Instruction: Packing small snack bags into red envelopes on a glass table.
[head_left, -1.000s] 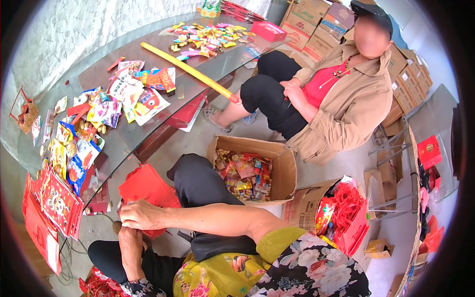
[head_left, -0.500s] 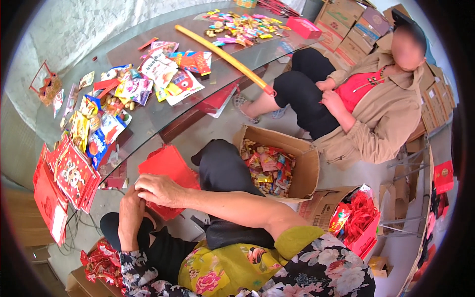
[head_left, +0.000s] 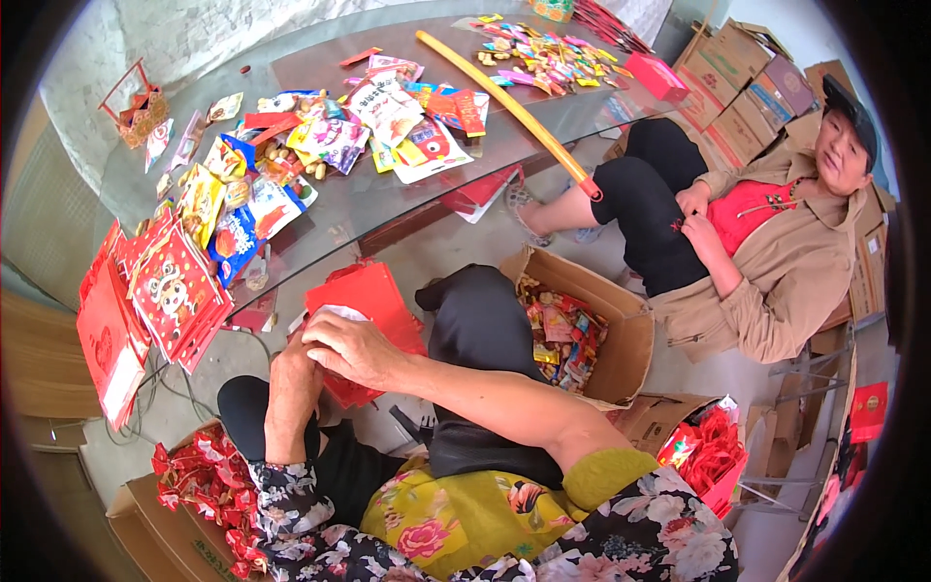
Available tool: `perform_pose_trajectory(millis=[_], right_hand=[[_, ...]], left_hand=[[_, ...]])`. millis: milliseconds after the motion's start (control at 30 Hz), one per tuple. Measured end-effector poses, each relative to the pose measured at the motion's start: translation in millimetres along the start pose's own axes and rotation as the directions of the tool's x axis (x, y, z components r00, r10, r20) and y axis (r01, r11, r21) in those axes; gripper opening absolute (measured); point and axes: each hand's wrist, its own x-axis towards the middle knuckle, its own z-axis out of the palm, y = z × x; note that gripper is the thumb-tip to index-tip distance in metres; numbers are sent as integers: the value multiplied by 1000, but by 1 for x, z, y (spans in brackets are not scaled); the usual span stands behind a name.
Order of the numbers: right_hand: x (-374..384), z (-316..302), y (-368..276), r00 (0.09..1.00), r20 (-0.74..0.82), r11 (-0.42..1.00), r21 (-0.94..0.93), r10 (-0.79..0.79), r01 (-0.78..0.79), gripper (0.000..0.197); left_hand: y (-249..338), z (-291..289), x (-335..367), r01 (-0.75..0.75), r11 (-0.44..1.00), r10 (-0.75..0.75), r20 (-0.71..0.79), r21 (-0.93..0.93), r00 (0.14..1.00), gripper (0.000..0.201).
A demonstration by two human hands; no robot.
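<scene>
My left hand is closed, fingers bent inward and mostly hidden behind the other hand. My right hand reaches across from the right, its bent fingertips meeting the left hand. Whatever the fingers pinch is hidden from this angle. Flat red paper bags lie just beyond and beneath the hands, at my knees. A white patch shows at the right hand's far edge; I cannot tell what it belongs to.
Snack packets and a yellow stick lie on a glass table. Red bags stand at its left end. A carton of sweets is at right; red-wrapped bundles fill a box at lower left. A person sits beyond.
The view has shifted, so the scene sits further right in the picture. My hands remain together, and a white patch now shows beside the right hand.
</scene>
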Motion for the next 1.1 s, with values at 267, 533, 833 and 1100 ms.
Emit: perform_pose_trajectory(millis=[267, 533, 833, 1100], right_hand=[[-1, 0, -12, 1000, 3, 1000, -13, 10, -10, 20], [-2, -2, -20, 993, -86, 984, -166, -77, 61, 33], [-9, 3, -9, 997, -43, 985, -163, -57, 49, 33], [-8, 9, 0, 998, -27, 989, -141, -52, 47, 34]], left_hand=[[1, -1, -7, 2, 1000, -3, -23, -6, 1000, 30], [11, -2, 0, 21, 999, -13, -174, 40, 985, 18], [5, 6, -2, 81, 994, -73, -112, 69, 991, 16], [-5, 10, -3, 81, 993, -76, -69, 83, 995, 14]])
